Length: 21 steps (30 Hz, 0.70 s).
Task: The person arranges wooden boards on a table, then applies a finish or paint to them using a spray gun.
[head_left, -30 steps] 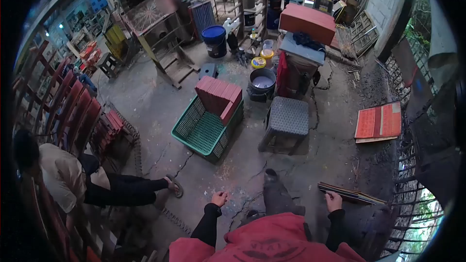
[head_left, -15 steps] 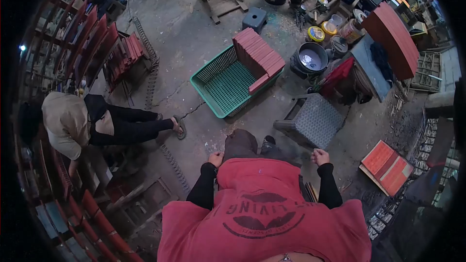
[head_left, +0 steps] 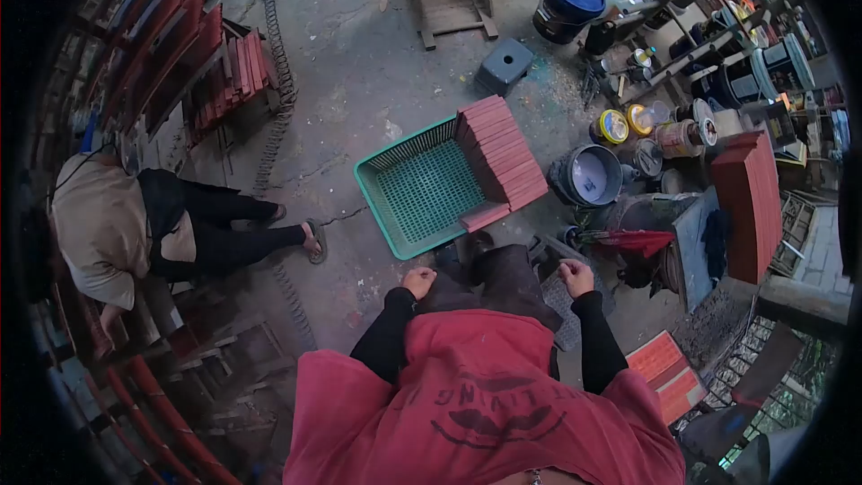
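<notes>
My left hand [head_left: 419, 282] is loosely curled at my left thigh, with no object showing in it. On the other side, my right hand [head_left: 576, 277] is also curled, above a grey woven-top stool [head_left: 561, 319] that my body partly covers. Just ahead of my feet, a green plastic basket [head_left: 388, 207] rests on the concrete floor. A row of reddish painted boards [head_left: 503, 151] stands packed in its right end, and one board [head_left: 485, 216] lies at the near corner. Neither hand touches the basket or the boards.
A co-worker [head_left: 103, 224] bends over wooden racks at the left. A bucket of greyish liquid [head_left: 589, 174], paint cans [head_left: 675, 138] and a tall red board stack [head_left: 747, 207] stand at the right. A small plastic stool [head_left: 505, 66] sits beyond the basket. A coiled hose [head_left: 277, 94] crosses the floor.
I have moved forward and the basket is nearer to my legs. The grey stool has passed from ahead on my right to beside and partly behind my body. Both hands stay curled.
</notes>
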{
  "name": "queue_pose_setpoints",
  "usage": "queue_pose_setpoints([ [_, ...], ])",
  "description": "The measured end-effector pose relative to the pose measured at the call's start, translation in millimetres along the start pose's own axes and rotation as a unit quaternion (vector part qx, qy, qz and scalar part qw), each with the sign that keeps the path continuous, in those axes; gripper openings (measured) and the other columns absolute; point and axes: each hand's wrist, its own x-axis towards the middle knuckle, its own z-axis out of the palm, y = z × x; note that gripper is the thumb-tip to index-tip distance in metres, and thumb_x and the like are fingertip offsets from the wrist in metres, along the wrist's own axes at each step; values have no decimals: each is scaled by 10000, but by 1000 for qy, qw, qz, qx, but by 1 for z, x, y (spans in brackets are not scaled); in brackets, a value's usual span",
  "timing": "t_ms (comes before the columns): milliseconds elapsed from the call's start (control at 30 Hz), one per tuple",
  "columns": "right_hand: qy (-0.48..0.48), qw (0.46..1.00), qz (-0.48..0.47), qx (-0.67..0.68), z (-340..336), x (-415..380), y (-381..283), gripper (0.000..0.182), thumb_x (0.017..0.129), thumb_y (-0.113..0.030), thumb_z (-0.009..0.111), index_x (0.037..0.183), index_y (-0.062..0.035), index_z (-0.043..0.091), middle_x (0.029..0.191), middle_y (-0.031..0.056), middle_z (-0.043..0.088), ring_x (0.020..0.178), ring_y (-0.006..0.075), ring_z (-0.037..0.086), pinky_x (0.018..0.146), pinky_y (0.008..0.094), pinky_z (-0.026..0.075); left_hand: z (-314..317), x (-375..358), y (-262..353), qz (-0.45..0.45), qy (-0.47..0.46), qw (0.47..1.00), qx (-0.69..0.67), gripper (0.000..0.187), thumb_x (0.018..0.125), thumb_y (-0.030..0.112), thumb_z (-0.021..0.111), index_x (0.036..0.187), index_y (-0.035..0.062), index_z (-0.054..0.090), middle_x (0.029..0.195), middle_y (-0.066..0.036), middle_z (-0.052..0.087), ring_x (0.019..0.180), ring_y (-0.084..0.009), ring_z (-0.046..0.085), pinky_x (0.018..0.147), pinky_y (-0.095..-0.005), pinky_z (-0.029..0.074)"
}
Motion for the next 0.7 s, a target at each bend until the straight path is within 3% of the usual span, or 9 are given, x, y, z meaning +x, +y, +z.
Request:
queue_pose_setpoints([
  [167,9,982,-139,-127,13,122,-81,223,772,-194,617,882,-3,649,730,138,644,669,208,636,627,317,487,15,-11,30,-40,9,991,-127,284,850,263,581,1005,28,615,729,-90,635,607,-159,594,606,-293,476],
  [300,-48,968,-192,-154,34,258,-132,196,791,-191,604,896,-34,656,729,154,636,685,266,634,632,344,488,30,-26,6,-143,66,977,-141,290,847,252,589,1015,17,609,782,-108,642,685,-168,610,647,-300,484],
  [333,-58,968,-178,-169,38,288,-154,200,771,-167,607,907,-29,658,813,193,635,777,337,623,695,382,489,36,-28,-8,-158,76,978,-111,298,840,256,597,1016,15,609,801,-115,644,714,-177,617,666,-302,486],
  [467,-85,958,-224,-154,70,423,-182,219,763,-139,616,957,-40,646,924,188,632,875,348,602,785,394,474,59,-15,6,-186,113,975,-36,332,818,276,625,1018,12,607,841,-129,651,774,-207,631,711,-311,492],
  [500,-65,930,-300,-203,82,459,-171,237,761,-147,645,980,-57,626,942,178,621,740,295,630,686,369,502,70,-1,10,-194,114,974,-36,332,818,276,625,1018,12,607,841,-129,651,774,-207,631,711,-311,492],
  [567,-105,902,-330,-256,96,505,-172,287,757,-171,654,1032,-97,618,1067,159,572,791,306,611,700,388,495,94,26,23,-220,107,966,-81,338,808,275,637,1014,9,607,837,-130,654,796,-206,634,721,-312,494],
  [600,-111,885,-376,-252,105,521,-170,285,755,-168,653,1030,-98,622,1049,148,583,793,303,609,705,383,495,104,42,29,-165,115,977,-65,326,810,252,635,1024,8,600,881,-138,646,789,-205,633,724,-307,493],
  [633,-117,866,-419,-247,114,535,-164,283,753,-165,652,1027,-99,626,1031,137,594,795,300,607,710,378,496,108,58,48,-173,113,976,-66,326,810,252,635,1024,8,600,881,-138,646,789,-205,633,724,-307,493],
  [700,-180,860,-395,-268,124,561,-158,282,753,-162,649,1027,-96,630,1007,131,604,798,299,607,717,374,497,111,85,94,-156,120,971,-133,325,819,229,623,1051,5,585,950,-144,631,794,-207,634,718,-304,491],
])
